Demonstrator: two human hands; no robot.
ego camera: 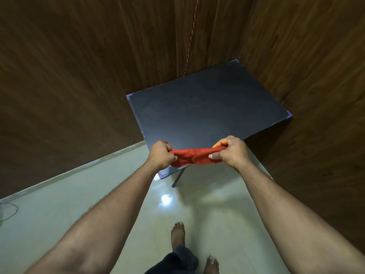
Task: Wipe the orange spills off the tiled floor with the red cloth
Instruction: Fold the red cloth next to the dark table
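The red cloth (192, 157) is stretched in a band between both hands, above the near edge of a dark table. My left hand (161, 155) grips its left end in a fist. My right hand (230, 151) pinches the right end, thumb on top. Faint orange-yellow smears (199, 206) show on the pale glossy tiled floor (65, 204) below the hands, near a light reflection; their edges are hard to make out.
A dark blue folding table (207, 109) stands in the corner against brown wood-grain walls (69, 76), one leg (178, 177) visible. A red cord (190, 38) hangs down the wall. My bare feet (177, 236) stand on the tiles. A thin cable (9, 210) lies at far left.
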